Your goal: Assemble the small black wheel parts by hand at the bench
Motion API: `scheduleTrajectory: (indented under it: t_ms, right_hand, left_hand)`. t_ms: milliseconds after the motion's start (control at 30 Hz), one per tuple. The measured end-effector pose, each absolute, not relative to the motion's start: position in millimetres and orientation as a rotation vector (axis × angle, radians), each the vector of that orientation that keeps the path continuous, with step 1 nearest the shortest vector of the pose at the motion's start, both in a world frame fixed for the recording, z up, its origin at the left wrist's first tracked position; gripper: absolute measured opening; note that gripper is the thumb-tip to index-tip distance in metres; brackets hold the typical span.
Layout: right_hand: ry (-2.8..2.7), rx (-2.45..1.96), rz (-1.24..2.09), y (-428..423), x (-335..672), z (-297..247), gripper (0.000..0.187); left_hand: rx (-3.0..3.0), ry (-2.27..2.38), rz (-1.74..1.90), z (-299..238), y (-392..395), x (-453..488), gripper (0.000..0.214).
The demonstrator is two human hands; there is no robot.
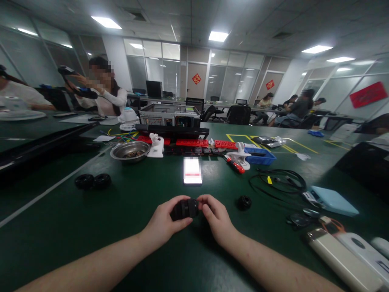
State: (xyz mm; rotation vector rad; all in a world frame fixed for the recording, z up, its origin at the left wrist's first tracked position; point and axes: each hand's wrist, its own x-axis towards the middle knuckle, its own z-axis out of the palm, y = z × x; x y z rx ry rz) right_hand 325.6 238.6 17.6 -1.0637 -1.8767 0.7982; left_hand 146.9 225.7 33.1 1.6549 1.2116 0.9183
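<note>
One black cylinder (pixel 184 209), long axis running sideways

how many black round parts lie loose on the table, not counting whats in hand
3: one black part and its neighbour left of the left hand, a third right of the right hand.

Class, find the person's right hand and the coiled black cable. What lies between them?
In the head view, one small, round black piece lies on the green table between the right hand and the coiled black cable.
</note>
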Motion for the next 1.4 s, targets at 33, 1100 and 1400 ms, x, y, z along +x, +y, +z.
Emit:
scheduleTrajectory:
  t_ms: [33, 1100, 1400]
  right_hand:
    - [-1.886, -1.095, 0.814, 240, 325, 17, 0.034]
    - [-1.898, -1.205, 0.914, 246, 322, 13, 0.026]
    - [-1.928, -1.045, 0.768, 239, 325, 21, 0.019]
  left_hand:
    - [1.687, 1.244, 0.919, 33, 225, 147, 0.042]
    - [1.636, 1.253, 0.916, 30, 228, 149, 0.043]
    - [1.626, 1.162, 0.873, 24, 230, 144, 0.044]
